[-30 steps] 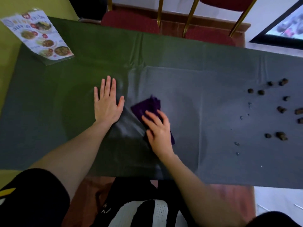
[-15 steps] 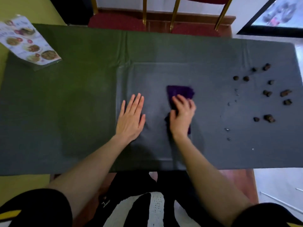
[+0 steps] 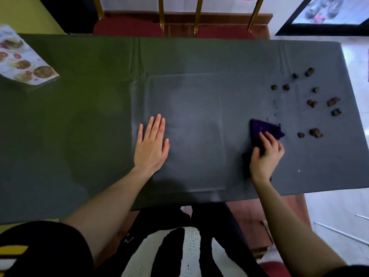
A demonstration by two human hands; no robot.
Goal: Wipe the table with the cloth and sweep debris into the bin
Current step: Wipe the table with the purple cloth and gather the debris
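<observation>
The purple cloth (image 3: 263, 129) sits bunched on the counter (image 3: 199, 108) at about four o'clock from the middle, its ragged leading corner pointing toward three o'clock, right at the debris (image 3: 315, 132). The right hand (image 3: 266, 156) is clamped down on its near half, fingers curled and pressing the fabric into the dark covering. To do this stroke well, I'd say keep the palm low and the leading edge flat to the surface, so the lumps get pushed along rather than ridden over. Spreading the cloth wider would catch more per pass.

A look at the cloth itself: deep violet, soft and thick, crumpled more than folded, roughly triangular where it shows beyond the fingers. It looks limp enough to roll over a hard lump.

The brown lumps lie scattered from one to three o'clock of the cloth, the closest pair just beside its tip, the rest near the counter's right end. A few tiny pale specks sit at twelve o'clock of the cloth; droplets or crumbs, too small to tell.

Over at nine o'clock the left hand (image 3: 151, 144) lies flat and spread, holding nothing, pinning the covering so it doesn't drag. A menu card (image 3: 24, 62) rests at the far left corner. No bin is in view, so the sweep's end point is a guess.
</observation>
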